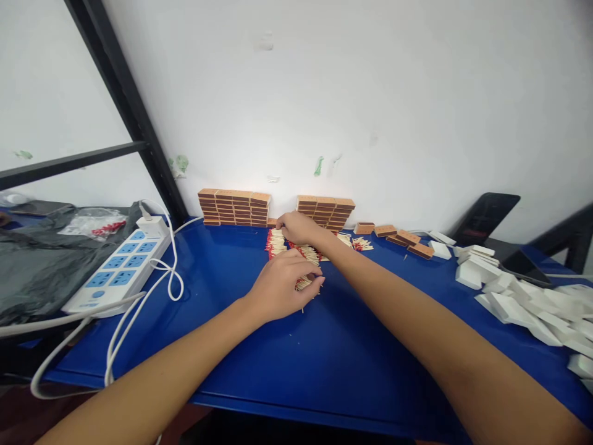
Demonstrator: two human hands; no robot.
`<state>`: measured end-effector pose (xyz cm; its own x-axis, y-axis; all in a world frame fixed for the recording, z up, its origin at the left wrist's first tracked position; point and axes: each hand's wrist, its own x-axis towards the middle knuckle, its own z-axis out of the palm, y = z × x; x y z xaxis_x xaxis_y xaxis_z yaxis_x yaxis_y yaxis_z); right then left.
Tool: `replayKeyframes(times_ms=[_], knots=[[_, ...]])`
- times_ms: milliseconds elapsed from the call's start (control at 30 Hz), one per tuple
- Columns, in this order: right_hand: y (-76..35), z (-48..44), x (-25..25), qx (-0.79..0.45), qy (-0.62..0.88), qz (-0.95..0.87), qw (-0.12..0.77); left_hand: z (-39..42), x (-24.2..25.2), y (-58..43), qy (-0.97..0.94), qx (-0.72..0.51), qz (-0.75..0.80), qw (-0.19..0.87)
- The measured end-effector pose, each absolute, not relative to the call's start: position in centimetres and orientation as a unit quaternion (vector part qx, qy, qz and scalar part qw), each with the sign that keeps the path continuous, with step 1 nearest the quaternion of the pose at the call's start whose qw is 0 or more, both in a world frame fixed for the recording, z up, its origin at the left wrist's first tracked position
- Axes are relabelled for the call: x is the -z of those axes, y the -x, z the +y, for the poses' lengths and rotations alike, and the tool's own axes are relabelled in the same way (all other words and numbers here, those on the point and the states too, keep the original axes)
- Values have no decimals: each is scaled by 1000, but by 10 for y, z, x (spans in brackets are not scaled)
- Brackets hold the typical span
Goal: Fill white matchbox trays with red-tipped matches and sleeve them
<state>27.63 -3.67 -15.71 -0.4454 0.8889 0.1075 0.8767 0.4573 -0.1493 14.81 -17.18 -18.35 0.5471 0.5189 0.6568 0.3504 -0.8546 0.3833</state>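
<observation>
Wooden matches [277,241] with red heads lie in a heap on the blue table. My left hand [282,284] is cupped palm down at the near side of the heap, thumb and forefinger apart, with matches showing in the gap. Farther back, my right hand [299,227] crosses over the heap, its fingers bent down and closed at the matches' far left end; the fingertips are partly hidden. Behind it stand two stacks of brown matchboxes, a left stack [234,208] and a right stack [327,211].
Loose matchboxes [385,231] lie right of the stacks. White small boxes [528,303] pile up at the right, near a dark phone [486,216] leaning on the wall. A power strip [120,266] with white cables [173,272] and a dark plastic bag [41,266] occupy the left.
</observation>
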Motion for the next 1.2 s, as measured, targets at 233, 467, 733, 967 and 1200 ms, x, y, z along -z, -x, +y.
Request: replayKeyframes(times_ms=[233,467,733,967,1200], knots=[[-278,-38,153,-55,520,-848,86,-171,184,-148,-873,-402,257,101],[-274,-40,151,-65,522,-846,84,-171,184,-147,-875,-400,256,91],[-310,-72,125,-54,498,-855,134,-173,183,-149,-878,-404,240,96],[-436,-94,129,6,625,-729,280,-169,183,-146,-875,-406,252,78],[-525,-84,166,56,706,-665,237,-164,178,-142,-869,-408,275,56]])
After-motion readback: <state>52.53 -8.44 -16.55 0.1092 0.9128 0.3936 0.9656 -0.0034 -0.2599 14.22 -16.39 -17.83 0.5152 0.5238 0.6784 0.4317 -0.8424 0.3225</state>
